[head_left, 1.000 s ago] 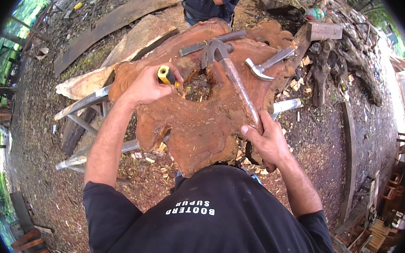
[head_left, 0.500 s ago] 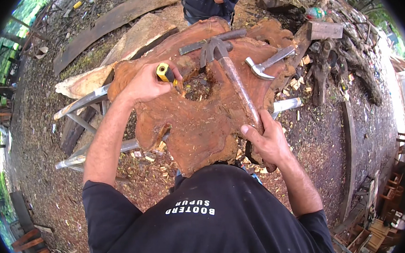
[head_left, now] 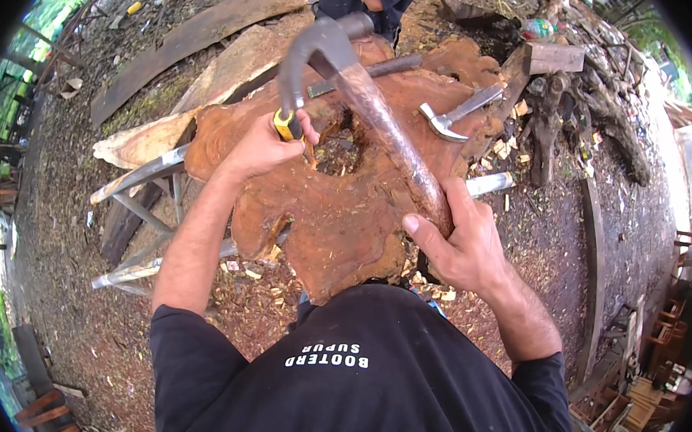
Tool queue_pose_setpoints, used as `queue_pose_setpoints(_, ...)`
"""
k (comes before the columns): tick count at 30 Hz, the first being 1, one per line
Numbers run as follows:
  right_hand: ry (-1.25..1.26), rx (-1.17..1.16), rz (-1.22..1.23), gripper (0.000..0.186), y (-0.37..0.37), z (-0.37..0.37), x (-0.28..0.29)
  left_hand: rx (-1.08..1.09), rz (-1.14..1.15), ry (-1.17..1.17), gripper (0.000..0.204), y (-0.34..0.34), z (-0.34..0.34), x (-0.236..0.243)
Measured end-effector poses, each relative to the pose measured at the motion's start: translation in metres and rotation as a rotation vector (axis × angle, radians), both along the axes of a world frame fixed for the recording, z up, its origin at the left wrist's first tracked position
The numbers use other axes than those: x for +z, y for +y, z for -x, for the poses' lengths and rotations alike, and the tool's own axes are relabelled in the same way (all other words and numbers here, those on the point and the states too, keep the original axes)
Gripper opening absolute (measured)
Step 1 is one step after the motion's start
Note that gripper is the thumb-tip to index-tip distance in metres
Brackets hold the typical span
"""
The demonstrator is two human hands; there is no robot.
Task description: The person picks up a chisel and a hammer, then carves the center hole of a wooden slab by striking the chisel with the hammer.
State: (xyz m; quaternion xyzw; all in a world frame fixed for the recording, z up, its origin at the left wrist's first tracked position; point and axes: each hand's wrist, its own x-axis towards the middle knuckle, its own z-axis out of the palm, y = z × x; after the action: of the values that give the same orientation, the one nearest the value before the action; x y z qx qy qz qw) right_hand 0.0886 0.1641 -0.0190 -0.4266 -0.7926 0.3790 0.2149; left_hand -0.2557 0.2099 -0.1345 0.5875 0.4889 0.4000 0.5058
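Wooden and stiff, the adze handle (head_left: 393, 143) sat in my right hand (head_left: 458, 244), fingers wrapped tight at its low end; head-heavy, I judged. Beyond, my left hand (head_left: 263, 145) pinched a yellow-handled chisel (head_left: 284, 123) against the reddish slab (head_left: 337, 208).

A long wooden-handled tool (head_left: 393, 143) with a curved grey metal head is raised off the reddish-brown wood slab (head_left: 346, 216), its handle slanting from lower right up to the head at upper left. A yellow-handled tool (head_left: 284, 125) stands upright on the slab beside a rough dark hollow near its middle. The irregular, lobed slab lies flat on a metal frame.
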Motion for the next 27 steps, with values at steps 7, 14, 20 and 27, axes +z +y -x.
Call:
queue_pose_setpoints(7,-0.217,0.146,-0.176,0.043,0.009,0.033,-0.03,0.038,-0.008,0.131,0.027,0.001,-0.006,-0.004)
queue_pose_setpoints(14,-0.193,0.132,-0.149,0.043,0.014,0.034,-0.006,0.094,0.005,0.074,0.018,-0.007,-0.011,-0.003)
queue_pose_setpoints(20,-0.005,0.088,-0.224,0.044,0.0,0.038,-0.009,0.106,-0.018,0.046,0.019,-0.007,-0.004,-0.024)
queue_pose_setpoints(27,-0.227,0.157,-0.198,0.042,0.016,0.037,-0.019,0.104,-0.033,0.122,0.024,-0.005,-0.006,-0.034)
